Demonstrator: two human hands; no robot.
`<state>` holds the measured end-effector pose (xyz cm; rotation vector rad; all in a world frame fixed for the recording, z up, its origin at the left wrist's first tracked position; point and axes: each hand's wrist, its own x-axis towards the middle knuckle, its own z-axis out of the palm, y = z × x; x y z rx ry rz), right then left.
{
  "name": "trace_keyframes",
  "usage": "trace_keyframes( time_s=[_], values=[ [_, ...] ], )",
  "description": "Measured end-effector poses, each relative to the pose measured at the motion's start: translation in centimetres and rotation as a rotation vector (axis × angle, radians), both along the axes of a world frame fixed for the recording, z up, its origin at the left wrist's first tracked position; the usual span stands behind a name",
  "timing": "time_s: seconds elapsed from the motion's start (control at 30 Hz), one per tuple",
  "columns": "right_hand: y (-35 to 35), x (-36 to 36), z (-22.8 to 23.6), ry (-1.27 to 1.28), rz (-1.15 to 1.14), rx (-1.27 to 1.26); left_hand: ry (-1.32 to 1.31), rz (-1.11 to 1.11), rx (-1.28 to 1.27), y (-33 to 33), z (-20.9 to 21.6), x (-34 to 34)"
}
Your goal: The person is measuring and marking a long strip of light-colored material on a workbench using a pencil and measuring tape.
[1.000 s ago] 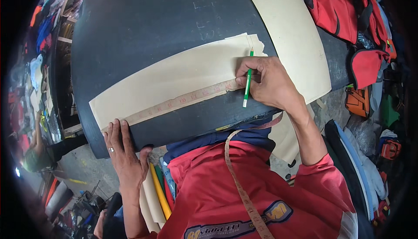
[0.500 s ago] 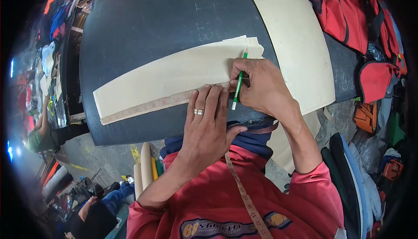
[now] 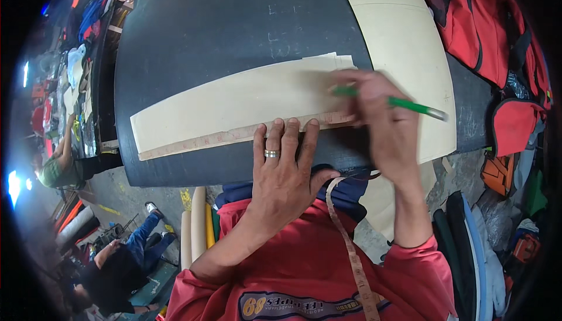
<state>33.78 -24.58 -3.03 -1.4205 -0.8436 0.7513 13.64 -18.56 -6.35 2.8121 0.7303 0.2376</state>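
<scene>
The left hand (image 3: 285,166) lies flat, fingers spread and released, pressing a long wooden ruler (image 3: 234,135) down at the near edge of the dark desk (image 3: 222,34). A ring shows on one finger. The ruler runs along the lower edge of a long cream paper pattern strip (image 3: 234,101) that stretches from the desk's left side toward its right. The right hand (image 3: 383,116) is clenched around a green pencil (image 3: 410,106), with the pencil's tip end at the strip's right end, just above the ruler; the hand is blurred. Under the right hand, a wider cream sheet (image 3: 404,34) curves along the desk's right edge from the far side to the near one. A measuring tape (image 3: 351,251) hangs over the person's red shirt. Red bags (image 3: 486,22) sit beyond the desk's right edge. Another person (image 3: 126,256) crouches on the floor below the near left corner.
</scene>
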Motion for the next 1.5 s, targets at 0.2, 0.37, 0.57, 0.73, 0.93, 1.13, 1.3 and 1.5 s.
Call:
trace_keyframes(
  time_s=[0.2, 0.37, 0.57, 0.73, 0.93, 1.13, 1.3, 1.5],
  values=[
    [2.9, -2.3, -4.3, -0.033, 0.098, -0.041, -0.001, 0.002, 0.004, 0.0, -0.3, 0.0],
    [3.0, -0.8, -4.7, -0.246, 0.124, -0.082, 0.005, 0.013, -0.026, -0.1, -0.3, -0.1],
    [3.2, -0.5, -5.1, -0.306, 0.135, -0.078, 0.019, 0.026, -0.027, -0.1, -0.3, -0.2],
    [3.3, -0.6, -5.1, -0.359, 0.154, -0.085, 0.008, 0.033, -0.036, -0.1, -0.5, -0.4],
    [3.2, -0.6, -5.3, -0.359, 0.160, -0.065, -0.012, 0.033, -0.063, 0.0, -0.4, -0.3],
    [3.3, -0.7, -5.3, -0.360, 0.169, -0.073, 0.008, 0.027, -0.048, 0.1, -0.3, -0.4],
    [3.3, -0.8, -5.2, -0.351, 0.161, -0.072, 0.019, 0.022, -0.052, 0.1, -0.2, -0.4],
    [3.4, -0.8, -5.3, -0.375, 0.162, -0.052, 0.027, 0.023, -0.053, 0.1, -0.3, -0.4]
  ],
)
